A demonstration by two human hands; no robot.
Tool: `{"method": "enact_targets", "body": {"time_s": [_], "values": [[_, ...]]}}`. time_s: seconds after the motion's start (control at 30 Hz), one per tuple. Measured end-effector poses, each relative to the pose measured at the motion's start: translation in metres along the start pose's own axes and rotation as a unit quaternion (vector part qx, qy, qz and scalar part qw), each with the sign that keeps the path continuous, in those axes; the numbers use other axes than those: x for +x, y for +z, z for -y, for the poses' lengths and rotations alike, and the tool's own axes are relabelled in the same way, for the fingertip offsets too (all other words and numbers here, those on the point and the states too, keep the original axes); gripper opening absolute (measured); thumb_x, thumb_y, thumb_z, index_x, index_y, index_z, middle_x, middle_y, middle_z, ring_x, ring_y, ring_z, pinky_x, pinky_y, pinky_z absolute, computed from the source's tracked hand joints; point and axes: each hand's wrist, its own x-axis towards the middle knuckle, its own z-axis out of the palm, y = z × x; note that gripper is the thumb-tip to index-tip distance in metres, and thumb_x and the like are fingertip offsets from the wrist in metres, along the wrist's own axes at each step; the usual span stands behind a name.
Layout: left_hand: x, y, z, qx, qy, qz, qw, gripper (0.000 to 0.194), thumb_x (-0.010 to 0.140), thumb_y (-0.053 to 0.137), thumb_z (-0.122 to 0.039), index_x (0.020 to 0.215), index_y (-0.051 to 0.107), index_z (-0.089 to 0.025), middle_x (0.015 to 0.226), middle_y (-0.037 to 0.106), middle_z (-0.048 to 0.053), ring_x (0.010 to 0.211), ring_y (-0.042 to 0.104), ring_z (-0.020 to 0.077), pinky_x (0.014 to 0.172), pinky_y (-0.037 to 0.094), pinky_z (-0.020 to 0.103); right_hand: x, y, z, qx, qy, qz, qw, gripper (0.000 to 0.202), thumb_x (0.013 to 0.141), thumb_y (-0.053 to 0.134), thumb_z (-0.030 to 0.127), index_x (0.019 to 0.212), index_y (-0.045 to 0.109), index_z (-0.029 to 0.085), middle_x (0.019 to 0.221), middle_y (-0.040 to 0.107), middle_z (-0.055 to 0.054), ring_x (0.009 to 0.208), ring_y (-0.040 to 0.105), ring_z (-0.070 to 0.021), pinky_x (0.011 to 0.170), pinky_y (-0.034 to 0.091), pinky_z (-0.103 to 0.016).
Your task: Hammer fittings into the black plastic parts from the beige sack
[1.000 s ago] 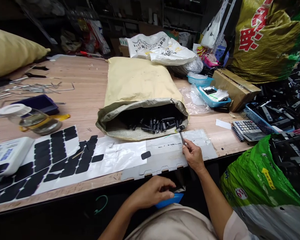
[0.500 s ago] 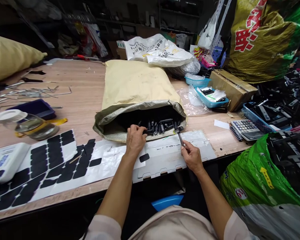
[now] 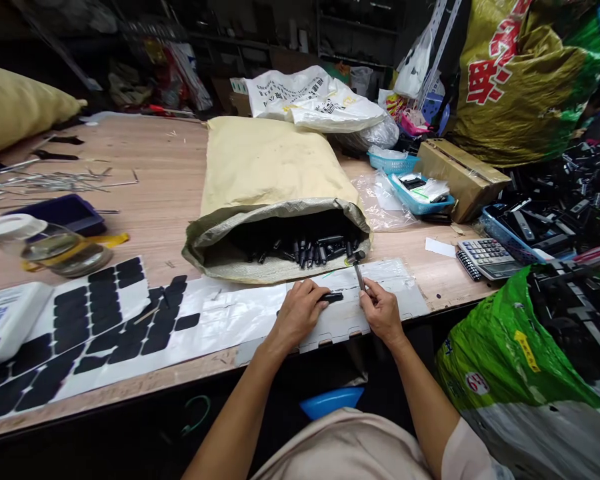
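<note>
Gripping a small black cylindrical part (image 3: 335, 297) in the left hand (image 3: 299, 310) and a slim hammer (image 3: 361, 275) in the right hand (image 3: 381, 311), a person works at a wood-toned surface (image 3: 150, 157). The left fingers are closed around one end of the part, whose free end juts toward the right hand over a grey board (image 3: 405, 293); whether it touches the board cannot be told. The right fingers pinch the hammer's handle near its lower end, the head pointing away from the person, close to the right side of a sack's lip.

That tan sack (image 3: 275, 160) lies on its side, its mouth open toward the person, with a loose heap of black pieces (image 3: 315, 252) just inside. To the left, a white sheet (image 3: 220, 313) sits next to rows of black rounded patches (image 3: 70, 313), near a glass jar (image 3: 67, 252) with a white lid, a dark blue tray (image 3: 73, 213) and scattered metal rods (image 3: 60, 181). To the right are a calculator (image 3: 490, 257), a cardboard box (image 3: 463, 177) and a light-blue basket (image 3: 423, 203) of small items. A green bag (image 3: 505, 360) filled with dark parts stands beside the surface's near edge, at the person's right.
</note>
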Motion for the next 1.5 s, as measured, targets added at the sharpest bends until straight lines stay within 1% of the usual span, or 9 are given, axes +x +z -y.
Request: {"method": "enact_targets", "body": {"time_s": [0.17, 0.3, 0.47, 0.63, 0.77, 0.87, 1.0, 1.23, 1.5], "values": [[-0.002, -0.004, 0.016, -0.093, -0.009, -0.028, 0.995, 0.031, 0.085, 0.070, -0.026, 0.116, 0.067, -0.022, 0.097, 0.061, 0.004, 0.097, 0.056, 0.0229, 0.087, 0.047, 0.036, 0.001, -0.001, 0.002, 0.012, -0.007, 0.000, 1.000, 0.038, 0.091, 0.054, 0.031, 0.118, 0.071, 0.012, 0.059, 0.053, 0.004, 0.051, 0.048, -0.0123, 0.054, 0.043, -0.023], [-0.002, -0.005, 0.021, -0.132, -0.023, -0.041, 0.990, 0.017, 0.084, 0.070, -0.027, 0.100, 0.070, -0.021, 0.090, 0.063, 0.002, 0.093, 0.057, 0.0217, 0.083, 0.047, 0.034, -0.003, -0.001, 0.003, 0.015, -0.017, -0.009, 1.000, 0.039, 0.091, 0.055, 0.031, 0.120, 0.071, 0.012, 0.060, 0.054, 0.003, 0.052, 0.050, -0.0123, 0.053, 0.044, -0.023], [-0.002, -0.003, 0.020, -0.142, -0.031, -0.046, 0.988, 0.011, 0.083, 0.070, -0.024, 0.094, 0.071, -0.021, 0.087, 0.063, 0.002, 0.090, 0.056, 0.0209, 0.081, 0.046, 0.033, -0.023, 0.000, 0.018, 0.017, -0.036, 0.014, 0.999, 0.041, 0.093, 0.055, 0.030, 0.125, 0.068, 0.010, 0.069, 0.065, -0.002, 0.056, 0.059, -0.0147, 0.055, 0.051, -0.025], [0.000, -0.006, 0.017, -0.152, -0.050, -0.035, 0.986, 0.010, 0.079, 0.073, -0.020, 0.089, 0.071, -0.021, 0.085, 0.061, 0.001, 0.090, 0.056, 0.0205, 0.082, 0.044, 0.033, -0.041, 0.003, 0.040, -0.025, -0.097, 0.074, 0.992, 0.037, 0.091, 0.055, 0.024, 0.124, 0.071, 0.015, 0.088, 0.077, -0.008, 0.073, 0.073, -0.0208, 0.070, 0.060, -0.029], [0.004, -0.010, 0.012, -0.152, -0.076, -0.024, 0.985, 0.007, 0.076, 0.073, -0.016, 0.080, 0.068, -0.020, 0.083, 0.060, 0.001, 0.088, 0.055, 0.0202, 0.080, 0.044, 0.032, -0.045, 0.007, 0.045, -0.073, -0.140, 0.061, 0.986, 0.039, 0.091, 0.054, 0.022, 0.127, 0.069, 0.017, 0.109, 0.078, -0.011, 0.094, 0.076, -0.0249, 0.085, 0.061, -0.032], [0.006, -0.011, 0.010, -0.150, -0.084, -0.016, 0.985, 0.007, 0.075, 0.071, -0.015, 0.076, 0.066, -0.020, 0.083, 0.059, 0.001, 0.087, 0.055, 0.0200, 0.078, 0.043, 0.032, -0.047, 0.010, 0.045, -0.108, -0.159, 0.055, 0.980, 0.040, 0.092, 0.053, 0.020, 0.129, 0.068, 0.016, 0.114, 0.077, -0.013, 0.101, 0.075, -0.0259, 0.088, 0.061, -0.032], [0.006, -0.012, 0.009, -0.146, -0.095, -0.011, 0.985, 0.007, 0.075, 0.069, -0.016, 0.073, 0.065, -0.020, 0.083, 0.059, 0.001, 0.087, 0.055, 0.0207, 0.078, 0.043, 0.033, -0.048, 0.011, 0.044, -0.139, -0.146, 0.069, 0.977, 0.040, 0.090, 0.053, 0.019, 0.126, 0.070, 0.015, 0.111, 0.078, -0.013, 0.097, 0.077, -0.0276, 0.086, 0.062, -0.034], [0.005, -0.008, 0.007, -0.166, -0.101, -0.032, 0.980, 0.008, 0.074, 0.070, -0.016, 0.081, 0.070, -0.021, 0.085, 0.063, 0.001, 0.091, 0.056, 0.0211, 0.082, 0.045, 0.034, -0.049, 0.003, 0.041, -0.107, -0.136, 0.036, 0.984, 0.040, 0.092, 0.054, 0.021, 0.129, 0.068, 0.016, 0.114, 0.077, -0.011, 0.101, 0.076, -0.0253, 0.088, 0.061, -0.032], [0.005, -0.004, 0.008, -0.160, -0.104, -0.051, 0.980, 0.007, 0.073, 0.072, -0.017, 0.079, 0.072, -0.022, 0.083, 0.064, 0.001, 0.089, 0.057, 0.0214, 0.082, 0.046, 0.036, -0.051, 0.003, 0.031, -0.105, -0.101, 0.045, 0.988, 0.038, 0.091, 0.055, 0.023, 0.125, 0.071, 0.016, 0.108, 0.078, -0.012, 0.092, 0.076, -0.0266, 0.084, 0.061, -0.035]]}}
